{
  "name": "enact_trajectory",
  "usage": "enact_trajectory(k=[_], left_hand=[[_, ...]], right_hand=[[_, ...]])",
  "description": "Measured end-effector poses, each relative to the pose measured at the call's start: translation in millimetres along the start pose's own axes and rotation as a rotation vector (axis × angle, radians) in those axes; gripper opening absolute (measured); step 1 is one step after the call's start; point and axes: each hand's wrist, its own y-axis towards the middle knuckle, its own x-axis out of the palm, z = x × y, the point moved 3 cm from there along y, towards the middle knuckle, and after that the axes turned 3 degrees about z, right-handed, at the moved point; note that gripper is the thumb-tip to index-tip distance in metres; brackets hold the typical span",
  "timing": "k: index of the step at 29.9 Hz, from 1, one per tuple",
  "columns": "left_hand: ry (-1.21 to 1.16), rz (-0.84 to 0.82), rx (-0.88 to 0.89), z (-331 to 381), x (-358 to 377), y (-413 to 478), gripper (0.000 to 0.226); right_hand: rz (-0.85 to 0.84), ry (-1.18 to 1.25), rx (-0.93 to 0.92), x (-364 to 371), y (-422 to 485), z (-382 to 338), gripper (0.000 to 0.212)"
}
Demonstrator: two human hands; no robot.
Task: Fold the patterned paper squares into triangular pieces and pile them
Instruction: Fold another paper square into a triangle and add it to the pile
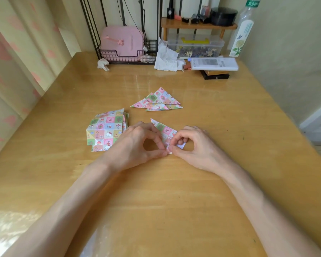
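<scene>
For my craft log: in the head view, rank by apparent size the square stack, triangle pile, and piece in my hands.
1. square stack
2. triangle pile, farther away
3. held piece, partly covered; order of the last two is unsure

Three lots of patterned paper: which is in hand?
The folded piece nearest the person, pinched by the left hand and right hand. The square stack and triangle pile lie unheld.

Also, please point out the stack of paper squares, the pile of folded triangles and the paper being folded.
stack of paper squares [106, 129], head view, middle of the top sheet.
pile of folded triangles [160, 100], head view, top triangle's middle.
paper being folded [164, 129], head view, patterned upper part.
</scene>
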Motion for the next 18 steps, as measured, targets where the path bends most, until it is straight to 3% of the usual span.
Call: enact_trajectory(k=[5,10,14,18], left_hand=[[-0.02,-0.02,-0.038,-1.4,0.9,1.2,0.022],[-0.036,0.007,-0.072,-2.5,4.3,1.8,0.039],[-0.014,0.046,-0.046,0.7,7.4,1.2,0.018],[-0.017,0.048,-0.03,0.3,7.3,1.9,0.02]], right_hand=[[0.006,0.009,-0.003,0.3,0.4,-0.5,0.01],[-0.007,0.015,-0.024,0.4,-0.8,0.1,0.014],[-0.015,-0.02,-0.018,1.1,-1.2,-0.1,0.012],[-0.031,-0.045,0.004,1.5,-1.5,0.0,0.011]])
